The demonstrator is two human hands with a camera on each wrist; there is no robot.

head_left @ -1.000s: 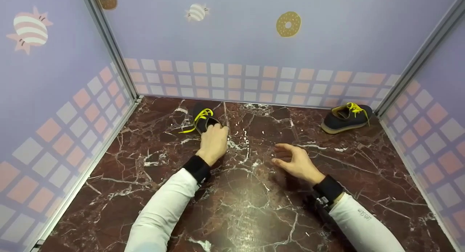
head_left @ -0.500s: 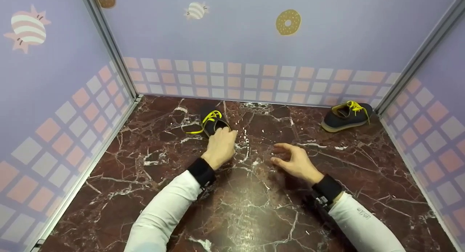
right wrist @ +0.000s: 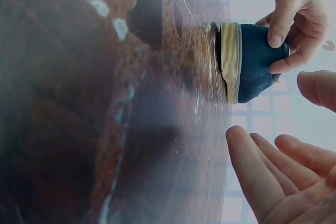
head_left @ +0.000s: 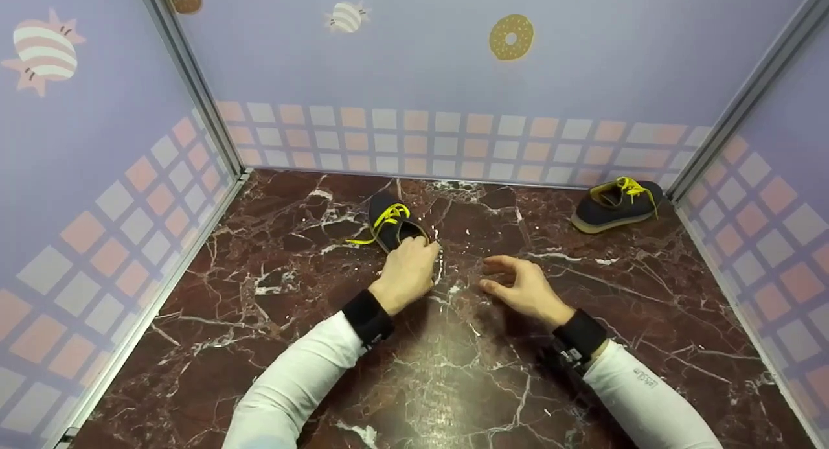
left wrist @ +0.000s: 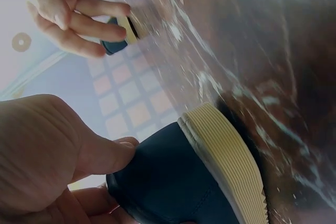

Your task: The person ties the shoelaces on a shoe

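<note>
A dark sneaker (head_left: 382, 214) with yellow laces stands sole down at the middle left of the floor, its toe toward the back wall. My left hand (head_left: 407, 275) pinches it by the heel. In the left wrist view the thumb presses the rim of the dark heel (left wrist: 168, 174), above a cream ribbed sole (left wrist: 226, 156). To the right my right hand (head_left: 528, 290) hovers with loosely bent, spread fingers and nothing in them. The right wrist view has the held sneaker (right wrist: 254, 59) beyond those fingers. A matching sneaker (head_left: 615, 209) sits near the back right corner.
The floor (head_left: 453, 371) is glossy dark red marble with white veins. A back wall (head_left: 414, 67) and two side walls enclose it, with grey metal strips at the corners. One lace (head_left: 361, 241) trails left from the held sneaker.
My left hand has moved right and slightly nearer, bringing the sneaker along the floor by its heel. The right hand and the other sneaker stay almost where they were.
</note>
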